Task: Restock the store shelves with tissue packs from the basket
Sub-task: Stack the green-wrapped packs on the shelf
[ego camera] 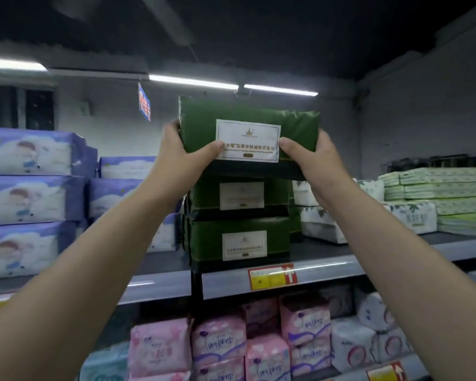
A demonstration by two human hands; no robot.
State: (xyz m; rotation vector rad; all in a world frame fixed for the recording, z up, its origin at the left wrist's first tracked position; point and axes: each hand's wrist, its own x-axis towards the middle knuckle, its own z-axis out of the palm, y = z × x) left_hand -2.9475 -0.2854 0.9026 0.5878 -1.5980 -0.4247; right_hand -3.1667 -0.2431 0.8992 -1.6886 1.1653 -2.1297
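green tissue pack (248, 127): long axis left-right, label toward camera | left hand (182, 152), right hand (311, 158): grasping its ends

Above me, light tubes (193, 81) glow end to end under a dark ceiling (286, 37). A blue sign (144, 105) hangs just left of them. Lower down I see a red and yellow price tag (271, 276), and beneath it pink packets (160, 347) stand side by side.
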